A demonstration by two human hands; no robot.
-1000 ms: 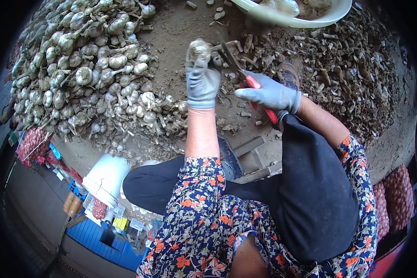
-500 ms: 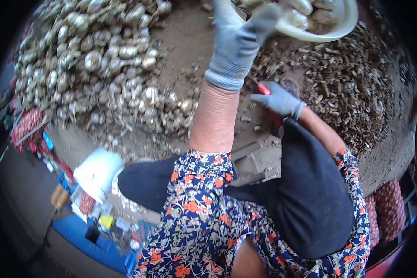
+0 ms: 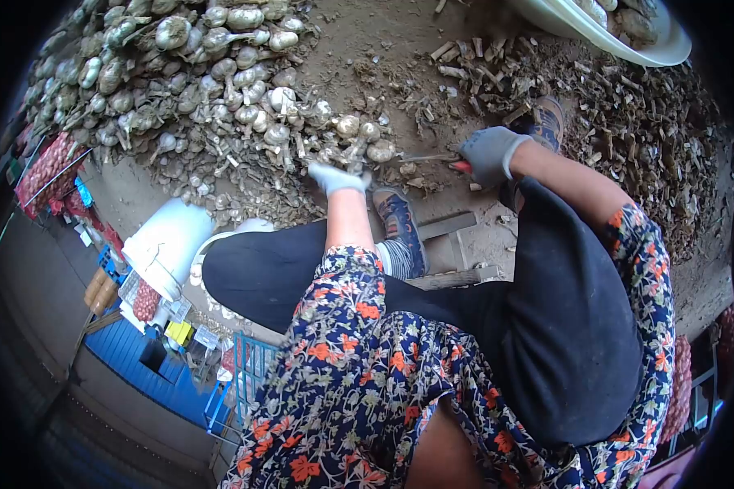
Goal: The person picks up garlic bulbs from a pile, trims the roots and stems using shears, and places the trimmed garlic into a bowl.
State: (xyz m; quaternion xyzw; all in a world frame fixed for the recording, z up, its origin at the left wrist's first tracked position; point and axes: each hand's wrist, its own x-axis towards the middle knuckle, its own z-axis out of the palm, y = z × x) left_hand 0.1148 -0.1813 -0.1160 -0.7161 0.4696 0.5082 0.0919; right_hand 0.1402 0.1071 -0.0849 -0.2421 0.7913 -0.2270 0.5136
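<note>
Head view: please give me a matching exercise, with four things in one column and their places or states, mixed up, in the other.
1. left hand
2. right hand
3. pale basin
4. white bucket

A. at the top right edge of the picture
B. at the near edge of the garlic pile
C. closed around red-handled shears
D. just left of the dark trouser leg

Pairs: 1-B, 2-C, 3-A, 4-D

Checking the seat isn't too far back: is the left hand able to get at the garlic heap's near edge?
Probably yes: the left hand lies right at the near edge of the garlic heap, with nothing between them, though its fingers are hidden.
</note>
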